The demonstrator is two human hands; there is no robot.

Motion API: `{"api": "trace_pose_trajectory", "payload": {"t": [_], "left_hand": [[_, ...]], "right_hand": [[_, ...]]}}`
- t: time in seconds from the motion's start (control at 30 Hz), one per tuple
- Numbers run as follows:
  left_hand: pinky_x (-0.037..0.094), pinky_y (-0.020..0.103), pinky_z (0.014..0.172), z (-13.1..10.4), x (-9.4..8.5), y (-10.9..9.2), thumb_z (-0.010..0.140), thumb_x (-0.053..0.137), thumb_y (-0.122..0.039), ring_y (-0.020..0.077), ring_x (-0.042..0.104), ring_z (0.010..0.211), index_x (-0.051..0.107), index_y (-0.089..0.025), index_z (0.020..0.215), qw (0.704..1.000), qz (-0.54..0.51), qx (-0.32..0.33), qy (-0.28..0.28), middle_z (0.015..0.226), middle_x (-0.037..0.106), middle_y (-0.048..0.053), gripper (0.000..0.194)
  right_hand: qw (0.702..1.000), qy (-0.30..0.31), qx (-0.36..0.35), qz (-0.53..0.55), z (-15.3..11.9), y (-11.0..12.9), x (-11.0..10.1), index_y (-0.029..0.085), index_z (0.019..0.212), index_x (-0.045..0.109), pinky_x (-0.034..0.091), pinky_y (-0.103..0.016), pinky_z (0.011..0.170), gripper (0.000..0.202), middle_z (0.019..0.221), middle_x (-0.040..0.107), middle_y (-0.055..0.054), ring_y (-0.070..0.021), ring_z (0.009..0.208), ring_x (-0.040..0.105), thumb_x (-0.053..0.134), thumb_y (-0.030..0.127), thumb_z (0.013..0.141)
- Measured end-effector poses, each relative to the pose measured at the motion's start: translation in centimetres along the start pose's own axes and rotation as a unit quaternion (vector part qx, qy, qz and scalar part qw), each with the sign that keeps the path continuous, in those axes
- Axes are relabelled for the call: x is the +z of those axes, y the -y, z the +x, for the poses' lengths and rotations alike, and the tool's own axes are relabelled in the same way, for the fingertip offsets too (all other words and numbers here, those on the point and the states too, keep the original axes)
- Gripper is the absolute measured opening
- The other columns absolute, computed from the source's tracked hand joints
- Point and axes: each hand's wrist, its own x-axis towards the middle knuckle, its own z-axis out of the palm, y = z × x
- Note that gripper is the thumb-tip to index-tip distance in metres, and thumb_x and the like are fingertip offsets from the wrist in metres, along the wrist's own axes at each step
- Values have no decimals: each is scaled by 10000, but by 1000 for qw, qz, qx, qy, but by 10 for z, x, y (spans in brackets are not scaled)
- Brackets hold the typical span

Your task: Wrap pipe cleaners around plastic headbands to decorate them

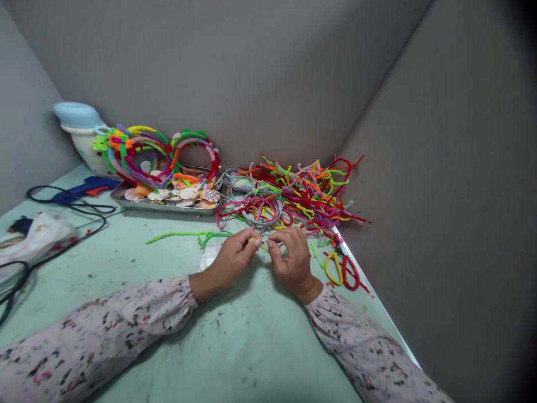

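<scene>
The grip of the left hand (235,254) pinches a thin yellowish fuzzy strip (264,246), likely light, bendable, best held near ends; the right hand (292,260) is nearly closed, its hold unclear.

Shells (188,193) in tray (168,209); cup (87,148) left, pipe cleaners (308,191) right, behind right hand (292,259).
</scene>
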Motion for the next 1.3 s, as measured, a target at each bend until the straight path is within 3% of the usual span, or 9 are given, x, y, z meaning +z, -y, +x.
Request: {"api": "trace_pose_trajectory", "payload": {"t": [0.3,0.43,0.53,0.63,0.8,1.03,1.1,1.2,1.3], "left_hand": [[306,217,490,3,-1,-1,884,499,-374,99,390,526,546,-164,775,994,-102,-32,7,589,427,-46,241],[290,210,475,6,-4,-2,876,516,-379,90,367,498,510,-164,718,993,-110,-36,-30,555,415,-53,267],[274,206,465,9,-6,-4,877,517,-381,84,354,489,483,-165,689,990,-125,-39,-60,541,406,-57,288],[265,206,458,11,-7,-5,871,527,-384,80,338,474,470,-165,673,985,-147,-43,-75,525,399,-61,300],[264,206,464,13,-8,-3,863,543,-386,76,340,472,494,-159,699,981,-169,-44,-80,523,417,-60,285],[257,208,466,15,-8,3,876,530,-390,76,335,473,499,-161,727,982,-168,-46,-77,527,419,-62,275],[268,207,475,15,-8,4,874,534,-389,76,343,485,494,-160,713,981,-173,-46,-77,541,422,-59,282],[286,203,490,16,-9,5,865,548,-385,77,354,505,486,-161,692,980,-175,-43,-82,557,415,-57,290],[300,202,502,15,-8,6,863,555,-376,79,364,522,491,-161,701,980,-180,-41,-79,574,418,-55,276]], "right_hand": [[1000,-18,2,-19,2,0,0,216,880,562,419,-380,765,70,818,614,-34,-198,815,559,576,165,833],[996,-53,-56,-44,2,6,-4,240,988,578,438,-431,857,216,941,606,-52,-228,943,571,649,191,790],[997,-5,-79,-13,1,10,-3,240,1062,559,464,-412,862,271,994,618,-59,-222,980,578,629,193,805],[998,41,-42,-9,1,9,2,200,1145,526,466,-420,876,315,1075,630,-98,-240,1023,574,597,219,838],[996,78,-7,-34,0,7,4,168,1164,531,458,-395,764,325,893,673,-75,-225,823,605,587,273,861],[995,68,-73,23,3,23,-8,174,1048,585,444,-330,670,196,815,712,-44,-187,709,636,576,227,859],[993,94,-64,26,10,33,-13,174,1044,595,444,-315,674,188,821,718,-35,-177,713,650,570,235,868],[985,162,16,54,24,51,-26,189,1026,614,458,-288,731,169,888,725,-25,-163,781,668,532,268,901],[943,302,112,81,39,64,-47,215,1121,593,465,-255,681,231,926,722,-9,-143,771,668,456,278,946]]}}
